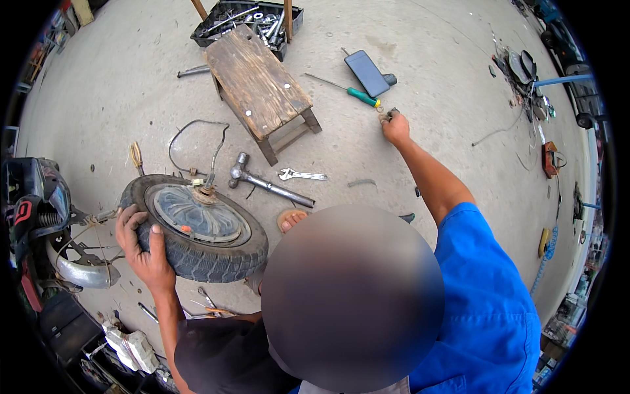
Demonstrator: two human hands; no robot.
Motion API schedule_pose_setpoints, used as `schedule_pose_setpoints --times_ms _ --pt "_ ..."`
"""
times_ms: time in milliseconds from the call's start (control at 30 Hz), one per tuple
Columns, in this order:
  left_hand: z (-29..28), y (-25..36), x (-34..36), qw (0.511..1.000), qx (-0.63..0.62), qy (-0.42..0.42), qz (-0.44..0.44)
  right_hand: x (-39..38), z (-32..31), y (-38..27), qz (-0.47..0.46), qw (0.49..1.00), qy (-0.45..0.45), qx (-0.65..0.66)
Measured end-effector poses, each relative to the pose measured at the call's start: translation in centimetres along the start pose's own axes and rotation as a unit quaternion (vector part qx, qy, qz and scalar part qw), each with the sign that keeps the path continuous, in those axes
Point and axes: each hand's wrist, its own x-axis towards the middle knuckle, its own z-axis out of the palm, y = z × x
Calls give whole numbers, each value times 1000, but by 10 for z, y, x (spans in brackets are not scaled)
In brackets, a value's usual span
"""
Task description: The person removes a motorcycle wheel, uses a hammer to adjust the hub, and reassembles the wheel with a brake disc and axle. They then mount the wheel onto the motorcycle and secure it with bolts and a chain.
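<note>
My left hand [141, 240] is closed on the side of a tyred wheel [239, 262] with a grey metal hub, a cable rising from its axle. My right hand [394, 128] reaches forward, fingers curled on something small that I cannot make out, just short of a green-handled screwdriver [361, 96]. A phone [367, 71] lies beyond that on the concrete. A hammer [259, 180] and an adjustable wrench [302, 175] lie right of the wheel, and pliers [136, 156] are behind it. A large blurred patch hides the lower middle.
A wooden stool [256, 82] stands ahead, before a black tool tray [216, 36]. A scooter part [42, 197] and a curved metal fender [85, 269] are at left. Loose parts [522, 65], an orange tool [550, 157] and a blue coiled hose [545, 262] lie at right. A sandalled foot [290, 220] shows.
</note>
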Motion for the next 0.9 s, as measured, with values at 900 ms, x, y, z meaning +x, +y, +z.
schedule_pose_setpoints --times_ms 900 --pt "2 -3 2 999 -32 -1 -23 -4 -4 -2 -39 999 -23 31"
